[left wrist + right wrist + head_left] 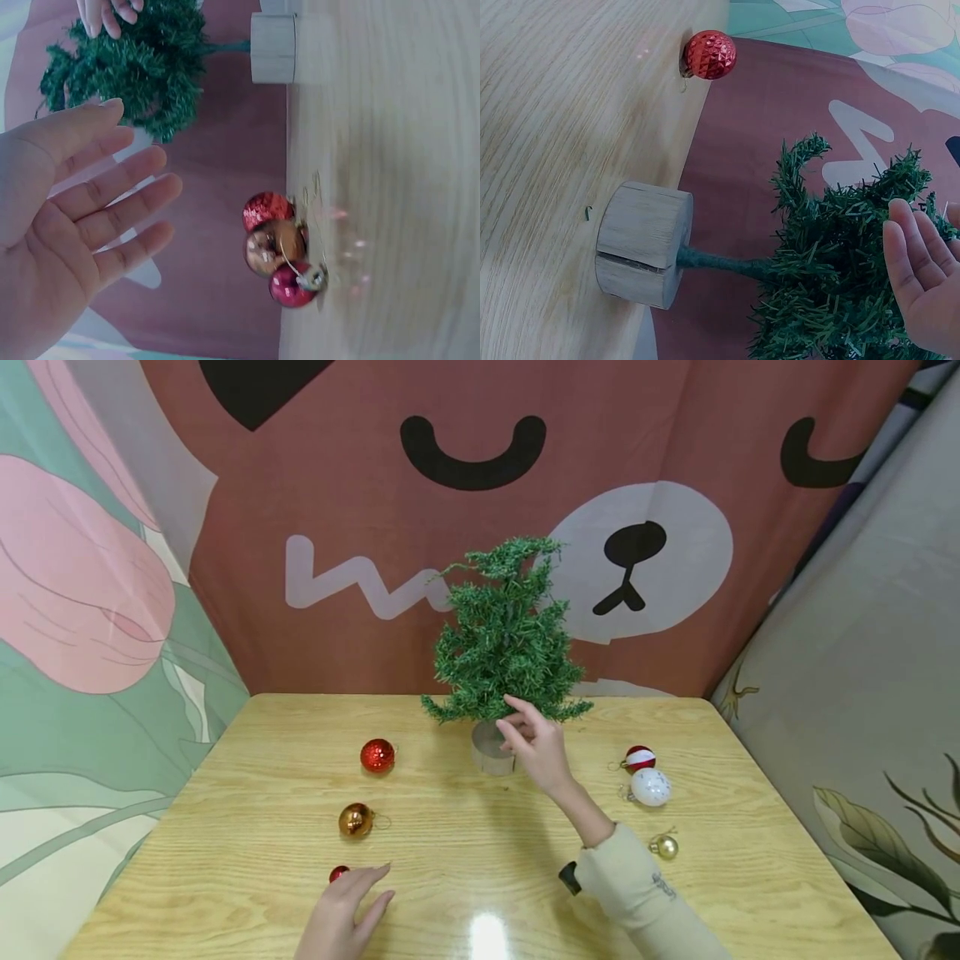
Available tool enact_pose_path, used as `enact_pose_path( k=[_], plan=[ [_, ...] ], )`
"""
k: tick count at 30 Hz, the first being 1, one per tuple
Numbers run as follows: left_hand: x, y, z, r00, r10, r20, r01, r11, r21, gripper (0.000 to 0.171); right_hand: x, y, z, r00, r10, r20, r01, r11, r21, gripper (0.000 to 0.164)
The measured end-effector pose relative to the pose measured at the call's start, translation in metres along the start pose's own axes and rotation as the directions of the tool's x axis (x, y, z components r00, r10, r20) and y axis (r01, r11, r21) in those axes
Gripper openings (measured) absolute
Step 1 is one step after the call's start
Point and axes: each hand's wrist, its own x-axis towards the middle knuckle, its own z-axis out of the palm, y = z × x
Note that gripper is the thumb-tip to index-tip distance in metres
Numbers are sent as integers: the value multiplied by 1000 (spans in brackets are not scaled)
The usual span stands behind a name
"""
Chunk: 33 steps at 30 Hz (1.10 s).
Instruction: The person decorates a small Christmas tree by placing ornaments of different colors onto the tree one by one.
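Note:
A small green artificial tree (510,643) stands upright on a round wooden base (491,756) at the back middle of the table. In front of its lower branches is my right hand (536,747), its fingers slightly bent and holding nothing. The right wrist view shows those fingers (911,251) right at the needles. My left hand (341,914) hovers at the near left with loose fingers and an empty palm, as the left wrist view (97,202) also shows. It partly hides a small red bauble (339,873). Beyond that lie a gold bauble (356,820) and a textured red bauble (377,756).
To the right on the wooden table (435,893) lie a red-and-white striped bauble (640,758), a white bauble (650,787) and a small gold bauble (664,846). A printed cloth (337,652) hangs behind the table, with more cloth (825,693) at the right side.

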Motion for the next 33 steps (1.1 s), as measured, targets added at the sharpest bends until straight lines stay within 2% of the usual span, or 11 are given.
enact_pose_path(
  k=[4,13,16,18,21,25,28,32,33],
  plan=[
    [-4,-4,-3,998,-45,-44,44,999,-21,44,0,0,0,1000,10,3,-10,1000,9,33],
    [-9,-20,-11,985,-101,-139,87,991,-102,47,1,3,1,1000,24,0,-24,1000,16,33],
    [-13,-23,-12,972,-174,-161,154,980,-129,46,1,3,1,1000,24,0,-24,1000,16,32],
    [-14,-24,-12,951,-259,-168,236,961,-148,44,2,2,1,1000,24,2,-24,1000,20,32],
    [-14,-25,-12,896,-415,-158,380,901,-210,40,2,2,1,1000,24,4,-24,999,25,32],
    [-12,-23,-13,804,-584,-111,532,790,-305,35,2,2,0,1000,25,11,-26,999,37,32],
    [-11,-23,-14,728,-684,-43,627,691,-361,33,2,2,0,1000,26,16,-26,999,39,32],
    [-11,-26,-16,610,-789,68,739,536,-408,35,2,3,1,1000,21,15,-22,999,33,32],
    [-11,-27,-17,586,-805,93,759,505,-410,37,2,3,1,1000,22,14,-22,999,34,32]
  ],
)
